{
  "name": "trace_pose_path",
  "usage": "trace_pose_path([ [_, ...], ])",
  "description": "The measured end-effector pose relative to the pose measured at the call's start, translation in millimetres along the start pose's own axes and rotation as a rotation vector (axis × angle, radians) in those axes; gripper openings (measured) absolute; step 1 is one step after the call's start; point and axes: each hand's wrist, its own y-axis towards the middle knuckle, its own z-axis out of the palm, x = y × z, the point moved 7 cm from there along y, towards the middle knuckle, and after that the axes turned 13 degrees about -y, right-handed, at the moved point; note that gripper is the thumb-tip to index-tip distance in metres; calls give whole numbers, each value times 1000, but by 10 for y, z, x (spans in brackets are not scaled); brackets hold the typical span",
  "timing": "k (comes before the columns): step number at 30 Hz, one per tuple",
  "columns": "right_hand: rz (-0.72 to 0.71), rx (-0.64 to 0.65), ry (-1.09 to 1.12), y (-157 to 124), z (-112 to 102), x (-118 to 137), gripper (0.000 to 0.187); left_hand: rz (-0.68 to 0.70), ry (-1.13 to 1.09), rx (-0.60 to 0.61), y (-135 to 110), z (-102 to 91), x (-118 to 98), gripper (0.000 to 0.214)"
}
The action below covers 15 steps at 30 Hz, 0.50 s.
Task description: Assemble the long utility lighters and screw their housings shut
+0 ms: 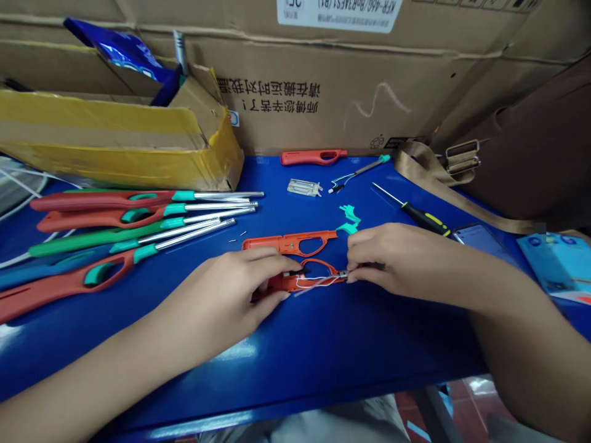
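Near the front of the blue table, my left hand (252, 286) is closed around the left end of an open orange lighter shell half (284, 282). Its fingertips are at a small black part (299, 271) in the shell. White wires (318, 283) and a thin clear tube run along the shell to the right. There my right hand (373, 261) pinches a small metal fitting (342, 275); its far end is hidden by the fingers. Just behind lies the other orange shell half (290, 243), inner side up. A green trigger piece (349, 219) is beside my right hand.
Several finished-looking lighters (115, 227) lie at left, before a taped cardboard box (115, 147). Toward the back are an orange shell (314, 157), a clear fuel tank (303, 187) and a wired metal rod (362, 172). A screwdriver (418, 215) and phone (482, 240) lie right.
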Motion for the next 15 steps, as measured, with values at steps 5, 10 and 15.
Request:
trace_pose_path([
  [5, 18, -25, -111, -41, 30, 70, 22, -24, -26, 4, 13, -9, -2, 35],
  [10, 51, -41, -61, -44, 14, 66, 16, -13, -48, 9, 13, -16, 1, 34],
  [15, 43, -35, 103, 48, -15, 19, 16, -6, -43, 14, 9, -10, -4, 33],
])
